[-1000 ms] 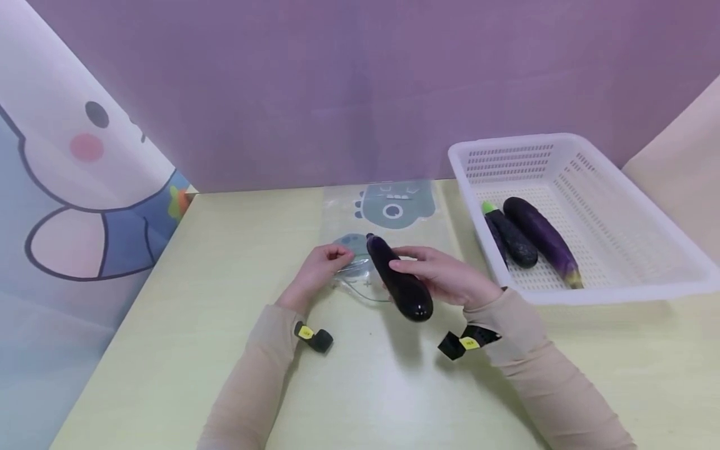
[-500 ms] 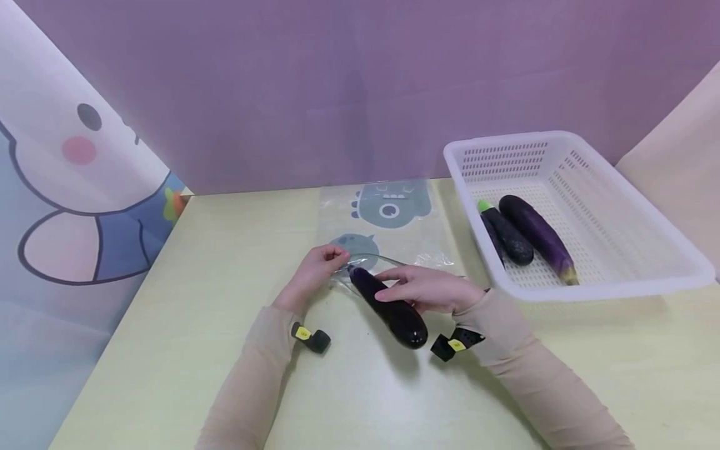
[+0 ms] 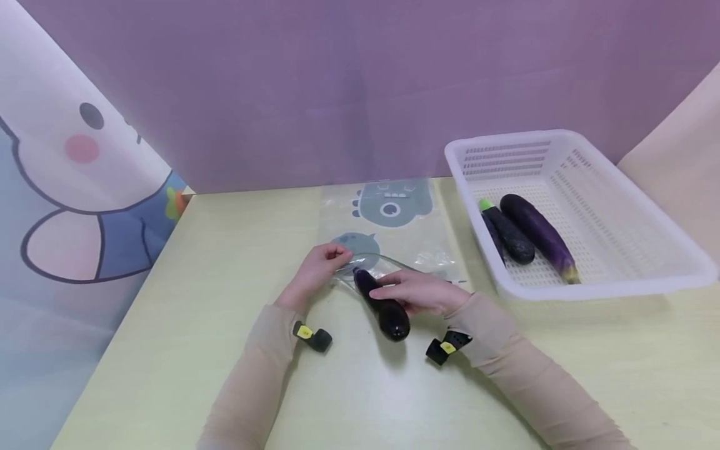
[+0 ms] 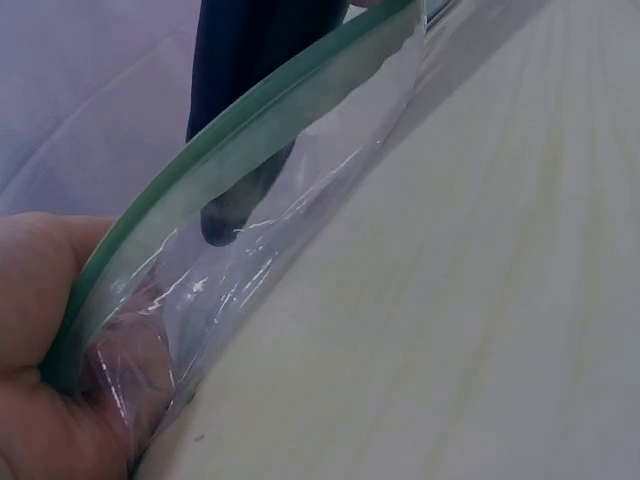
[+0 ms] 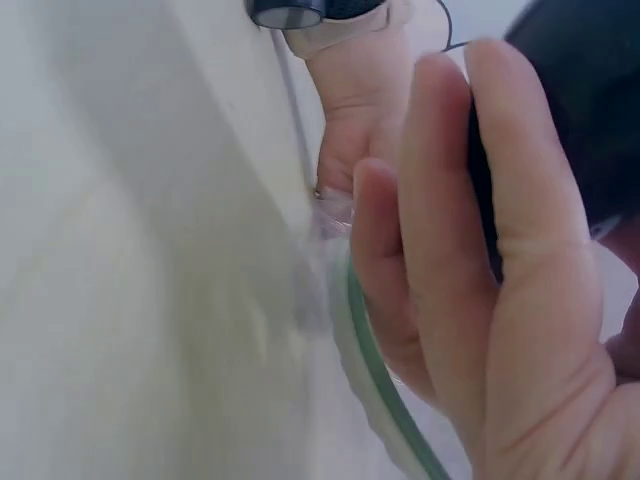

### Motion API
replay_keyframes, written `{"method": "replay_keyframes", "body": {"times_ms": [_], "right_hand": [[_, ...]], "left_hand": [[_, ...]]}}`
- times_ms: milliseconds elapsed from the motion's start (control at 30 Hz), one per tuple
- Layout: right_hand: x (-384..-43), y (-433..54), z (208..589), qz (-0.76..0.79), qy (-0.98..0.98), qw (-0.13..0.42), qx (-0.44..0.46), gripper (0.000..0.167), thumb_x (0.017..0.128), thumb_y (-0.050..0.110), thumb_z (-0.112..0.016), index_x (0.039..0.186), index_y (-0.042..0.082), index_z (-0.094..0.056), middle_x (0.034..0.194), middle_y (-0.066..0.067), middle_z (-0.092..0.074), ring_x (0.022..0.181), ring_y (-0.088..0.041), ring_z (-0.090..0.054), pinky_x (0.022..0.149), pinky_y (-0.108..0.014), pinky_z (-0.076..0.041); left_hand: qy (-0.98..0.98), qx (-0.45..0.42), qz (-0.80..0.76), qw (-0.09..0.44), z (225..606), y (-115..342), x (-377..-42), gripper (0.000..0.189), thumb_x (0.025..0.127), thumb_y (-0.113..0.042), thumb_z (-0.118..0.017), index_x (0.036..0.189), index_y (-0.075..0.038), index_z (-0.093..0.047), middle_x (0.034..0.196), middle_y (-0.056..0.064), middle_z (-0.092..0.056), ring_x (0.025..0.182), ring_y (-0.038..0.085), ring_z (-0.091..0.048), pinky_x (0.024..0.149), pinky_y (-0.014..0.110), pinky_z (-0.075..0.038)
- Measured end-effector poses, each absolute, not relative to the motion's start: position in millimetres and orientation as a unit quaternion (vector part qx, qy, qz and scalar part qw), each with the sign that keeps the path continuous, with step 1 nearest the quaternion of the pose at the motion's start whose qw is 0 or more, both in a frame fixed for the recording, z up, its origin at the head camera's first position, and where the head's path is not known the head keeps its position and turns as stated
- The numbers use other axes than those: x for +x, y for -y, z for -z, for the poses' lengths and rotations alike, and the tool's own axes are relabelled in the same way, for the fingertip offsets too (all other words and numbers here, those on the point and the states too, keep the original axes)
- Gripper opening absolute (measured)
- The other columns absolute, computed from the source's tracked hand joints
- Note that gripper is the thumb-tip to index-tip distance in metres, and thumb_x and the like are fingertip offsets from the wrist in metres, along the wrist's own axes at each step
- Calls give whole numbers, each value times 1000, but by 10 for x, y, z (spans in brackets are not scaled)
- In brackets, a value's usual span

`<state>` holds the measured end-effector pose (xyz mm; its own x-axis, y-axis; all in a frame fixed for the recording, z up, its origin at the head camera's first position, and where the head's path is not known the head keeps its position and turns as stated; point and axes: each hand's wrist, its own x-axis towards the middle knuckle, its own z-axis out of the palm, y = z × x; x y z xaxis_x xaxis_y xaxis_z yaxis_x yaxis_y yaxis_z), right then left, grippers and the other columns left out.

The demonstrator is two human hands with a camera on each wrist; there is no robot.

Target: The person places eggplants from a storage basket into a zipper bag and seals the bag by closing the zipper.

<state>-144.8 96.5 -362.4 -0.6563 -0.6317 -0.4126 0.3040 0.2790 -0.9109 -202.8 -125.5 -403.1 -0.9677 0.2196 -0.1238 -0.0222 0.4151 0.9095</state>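
Observation:
My left hand (image 3: 317, 270) pinches the left corner of a clear zip bag's (image 3: 394, 240) mouth, which has a green zip strip (image 4: 205, 150). The bag lies flat on the table, printed with blue-green cartoon figures. My right hand (image 3: 419, 290) grips a glossy dark eggplant (image 3: 394, 324) around its middle, fingers on the far side. Its round end points toward me. In the left wrist view, the narrow tip (image 4: 222, 222) shows through clear plastic, past the green strip and within the parted mouth. The right wrist view has the eggplant (image 5: 590, 110) behind my fingers.
To the right stands a white plastic basket (image 3: 610, 290). In it lie a purple eggplant (image 3: 540, 234), a dark one with a bright green end (image 3: 510, 237), and another partly hidden by the basket's side. A purple backdrop (image 3: 360, 94) rises behind the table.
My right hand has brought the eggplant left and lower, its narrow tip now at the bag's mouth. The bag's opening has spread wider. My left hand keeps its pinch in nearly the same place.

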Motion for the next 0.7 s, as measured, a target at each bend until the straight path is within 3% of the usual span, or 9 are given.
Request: {"method": "replay_keyframes", "body": {"times_ms": [433, 700], "right_hand": [[-1445, -900, 3719, 649, -638, 406, -88, 43, 96, 18, -50, 128, -11, -43, 86, -2, -60, 69, -7, -60, 60, -21, -52], [-1447, -896, 3737, 671, -616, 404, -82, 34, 97, 15, -49, 121, -9, -46, 85, -2, -59, 68, -7, -59, 59, -22, -53]], "left_hand": [[-818, 94, -557, 109, 4038, 1262, -2007, 18, 92, -14, -59, 95, 3, -62, 77, -6, -55, 78, 11, -50, 74, 23, -43], [-801, 131, -575, 101, 4059, 1280, -2009, 17, 90, -8, -61, 97, 7, -64, 79, -7, -59, 79, 10, -52, 73, 21, -43]]}}
